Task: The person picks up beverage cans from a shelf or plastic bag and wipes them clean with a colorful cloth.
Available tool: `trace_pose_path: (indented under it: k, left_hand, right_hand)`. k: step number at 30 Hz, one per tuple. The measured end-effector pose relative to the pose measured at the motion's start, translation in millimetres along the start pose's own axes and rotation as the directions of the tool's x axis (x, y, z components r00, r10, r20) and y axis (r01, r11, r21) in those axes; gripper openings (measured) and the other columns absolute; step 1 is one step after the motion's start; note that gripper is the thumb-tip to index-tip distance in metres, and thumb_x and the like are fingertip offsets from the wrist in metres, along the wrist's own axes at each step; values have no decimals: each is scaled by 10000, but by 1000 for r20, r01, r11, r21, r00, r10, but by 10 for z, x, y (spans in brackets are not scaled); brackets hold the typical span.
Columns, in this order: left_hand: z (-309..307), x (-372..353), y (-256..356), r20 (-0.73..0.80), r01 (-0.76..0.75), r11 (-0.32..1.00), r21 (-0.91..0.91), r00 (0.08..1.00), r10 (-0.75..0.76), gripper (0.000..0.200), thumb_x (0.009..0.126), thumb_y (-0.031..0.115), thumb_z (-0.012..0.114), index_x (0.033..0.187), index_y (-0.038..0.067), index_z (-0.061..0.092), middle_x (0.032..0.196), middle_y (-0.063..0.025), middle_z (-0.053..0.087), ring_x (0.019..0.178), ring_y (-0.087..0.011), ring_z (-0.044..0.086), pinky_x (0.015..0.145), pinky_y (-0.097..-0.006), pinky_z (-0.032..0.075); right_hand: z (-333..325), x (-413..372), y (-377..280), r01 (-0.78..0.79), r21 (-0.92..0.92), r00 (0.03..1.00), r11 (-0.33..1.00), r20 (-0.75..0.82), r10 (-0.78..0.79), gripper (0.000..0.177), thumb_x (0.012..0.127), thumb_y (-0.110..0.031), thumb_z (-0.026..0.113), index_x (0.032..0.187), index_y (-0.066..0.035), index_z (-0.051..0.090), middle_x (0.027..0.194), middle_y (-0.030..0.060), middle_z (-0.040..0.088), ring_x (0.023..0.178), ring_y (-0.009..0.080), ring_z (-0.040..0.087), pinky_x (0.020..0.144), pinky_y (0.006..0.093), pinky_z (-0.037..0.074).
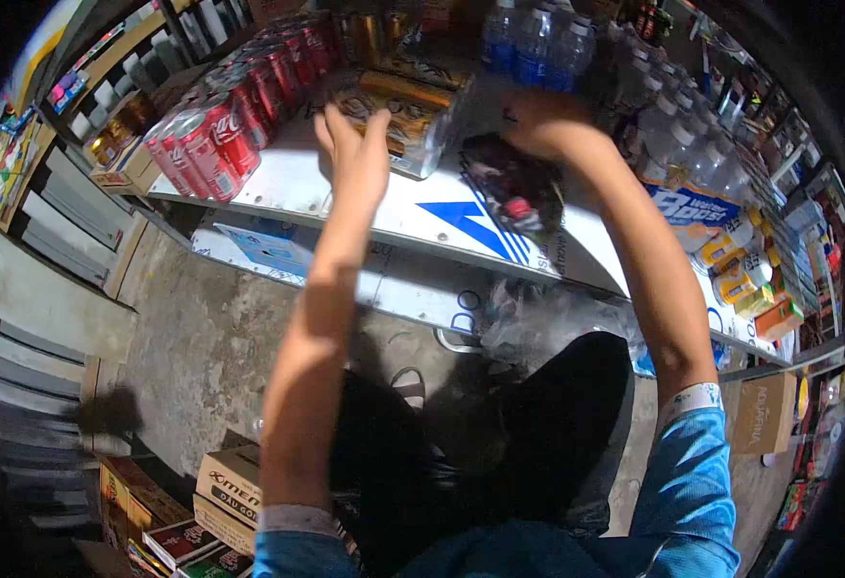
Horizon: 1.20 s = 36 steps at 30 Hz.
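My left hand (353, 146) is at the near left side of a plastic-wrapped pack of gold cans (408, 111) on the white shelf. Its fingers are apart, and it seems to touch the wrap without closing round it. My right hand (546, 125) is smeared by motion, so its fingers cannot be made out. Just below it lies a dark plastic-wrapped bundle (514, 188) with a red spot on its near side. Red soda cans (212, 144) stand in rows left of my left hand. Water bottles with blue labels (538, 48) stand behind my right hand.
A white shelf board (394, 207) with blue print runs across in front of me. Clear bottles in a blue "Boost" wrap (687, 202) and yellow-labelled bottles (740, 265) stand at the right. Clear plastic (557, 323) lies on the lower shelf. Cardboard boxes (230, 491) sit at lower left.
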State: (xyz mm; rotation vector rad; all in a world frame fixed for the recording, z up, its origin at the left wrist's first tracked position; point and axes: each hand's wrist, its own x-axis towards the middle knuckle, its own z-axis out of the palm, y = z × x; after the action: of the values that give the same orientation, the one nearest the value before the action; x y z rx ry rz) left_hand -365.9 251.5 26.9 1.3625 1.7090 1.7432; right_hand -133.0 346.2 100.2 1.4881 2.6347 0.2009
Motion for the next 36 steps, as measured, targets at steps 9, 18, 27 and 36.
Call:
trace_pose_path:
  k: [9,18,27,36]
  left_hand:
    - [3,-658,-64,81,184,773,-608,982,-170,810,1036,348,559,1653,-13,178,1713,-206,208,1601,-266,169,1295,-376,111]
    - [125,-669,167,133,199,796,-571,980,-149,989,1039,535,538,1655,-46,27,1725,-261,119,1605,-323,129,1289,-384,99]
    - [415,-931,20,-45,42,638,-769,992,-120,750,932,359,793,1478,-16,442,1400,-138,571,1267,-237,563,1091,-395,440]
    - [225,-856,86,11,-66,593,-802,992,125,669,854,348,861,1331,40,508,1227,-92,619,1157,-192,591,1029,-381,480]
  right_hand:
    - [-122,1698,-589,238,396,919,887,-386,-74,669,999,-584,542,1368,-35,639,1312,278,672,1229,430,647,1076,489,488]
    - [24,883,-545,100,683,823,723,-465,326,737,1046,-670,360,1333,-65,668,1281,277,684,1233,477,622,1063,494,458]
    - [-116,-643,-307,486,290,525,824,-851,-10,633,826,-381,878,1230,-23,548,1211,124,611,1124,217,575,1005,362,458]
    - [-494,-639,255,48,836,990,546,33,-138,687,864,-524,771,1341,-40,669,1214,78,699,1145,189,620,1043,349,453]
